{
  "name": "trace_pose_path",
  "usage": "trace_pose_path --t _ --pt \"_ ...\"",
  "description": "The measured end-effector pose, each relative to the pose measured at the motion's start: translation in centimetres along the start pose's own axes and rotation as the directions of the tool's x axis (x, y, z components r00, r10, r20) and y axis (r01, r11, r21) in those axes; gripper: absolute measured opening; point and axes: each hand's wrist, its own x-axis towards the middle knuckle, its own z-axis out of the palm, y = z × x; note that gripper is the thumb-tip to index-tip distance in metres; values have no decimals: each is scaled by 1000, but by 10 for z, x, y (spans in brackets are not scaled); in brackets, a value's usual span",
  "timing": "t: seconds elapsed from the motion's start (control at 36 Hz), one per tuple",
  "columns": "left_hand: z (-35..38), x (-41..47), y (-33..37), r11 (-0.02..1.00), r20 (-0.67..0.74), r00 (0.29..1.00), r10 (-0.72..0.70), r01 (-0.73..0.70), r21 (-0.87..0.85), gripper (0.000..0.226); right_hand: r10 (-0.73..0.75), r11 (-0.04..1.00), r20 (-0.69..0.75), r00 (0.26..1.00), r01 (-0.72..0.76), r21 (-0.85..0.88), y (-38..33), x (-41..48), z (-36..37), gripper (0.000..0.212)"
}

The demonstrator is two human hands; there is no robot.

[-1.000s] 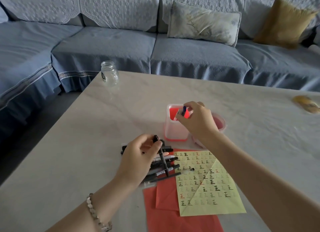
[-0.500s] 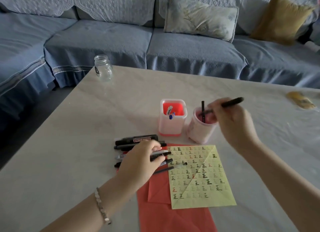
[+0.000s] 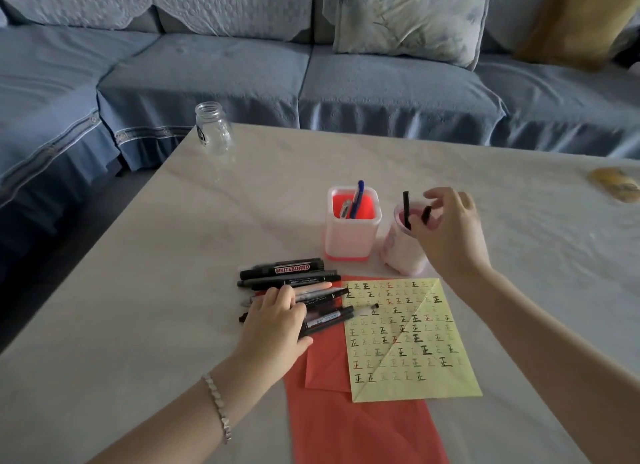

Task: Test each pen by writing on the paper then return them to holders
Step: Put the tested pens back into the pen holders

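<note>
My left hand (image 3: pixel 277 319) lies on the loose black pens (image 3: pixel 291 273) on the table (image 3: pixel 156 290), just left of the yellow paper (image 3: pixel 408 339), its fingers (image 3: pixel 311 287) fairly straight and pressing down on them. My right hand (image 3: pixel 450 231) hovers over the round pink holder (image 3: pixel 401 252), where two black pens stand. Its fingers curl by the nearer pen (image 3: pixel 426 215), but I cannot tell whether they pinch it. A blue pen (image 3: pixel 358 200) stands in the square holder (image 3: pixel 349 238) just beside.

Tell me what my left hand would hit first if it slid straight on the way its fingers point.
Likely the paper: the left hand lies on the pens, fingers aimed right at its far left corner.
</note>
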Motion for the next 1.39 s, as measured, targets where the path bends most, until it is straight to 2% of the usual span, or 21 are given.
trace_pose_path --t 0.11,0.17,0.31,0.42,0.5,0.56,0.67,0.81,0.86,0.94,1.0,1.06,1.14,1.22,1.25,1.31,1.33,1.39 --pt "4 1 -3 1000 -12 1000 -4 4 -16 49 -276 960 61 959 278 -31 -23 -9 4 36" --pt "4 2 -4 1000 -17 1000 -12 12 -14 47 -325 942 112 939 332 -50 -33 -7 10 37" --pt "5 -2 -9 1000 -35 999 6 -6 -10 42 -306 947 266 914 322 -17 -44 4 33 37" --pt "6 -6 -12 1000 -53 998 29 -30 -6 39 -243 965 261 935 259 -32 -43 8 47 37" --pt "6 -7 -13 999 -50 998 38 -38 2 40 -191 974 210 959 211 -79 -40 18 48 47" --pt "5 -6 -12 999 -40 999 37 -36 10 40 -148 982 247 958 173 -80 -40 27 46 54" --pt "4 -5 -12 1000 -19 999 28 -28 12 38 -63 989 409 910 113 -99 -43 36 44 61" --pt "0 -7 -9 1000 -24 1000 -20 19 -17 34 -82 989 407 910 124 -78 -42 34 38 65" --pt "-4 -8 -9 999 -42 999 -23 21 -40 31 -114 987 355 928 146 -64 -39 26 32 66" --pt "-11 -8 -9 999 -28 999 -16 15 -36 27 -196 978 200 960 207 -32 -35 0 16 60" --pt "-22 -4 -4 998 29 1000 -11 13 -68 21 -342 940 155 927 337 56 -34 -20 9 48" --pt "-35 0 3 989 118 992 -34 51 -139 12 -480 877 251 841 463 124 -30 -39 4 38" --pt "-47 4 13 933 126 991 -38 80 -349 20 -511 831 521 684 548 96 -25 -66 3 48" --pt "-60 12 23 803 204 979 -2 124 -583 16 -605 693 514 608 720 -37 -20 -82 10 45" --pt "-62 15 25 730 211 977 28 124 -672 15 -607 696 487 628 716 -55 -19 -84 13 40" --pt "-67 20 29 619 170 985 6 130 -775 8 -540 798 482 690 602 32 -17 -86 12 33" --pt "-70 22 31 571 157 987 -39 151 -807 4 -475 863 506 720 493 109 -16 -86 10 30" --pt "-75 25 36 398 156 975 -156 207 -894 9 -353 935 567 744 262 239 -12 -87 6 18"
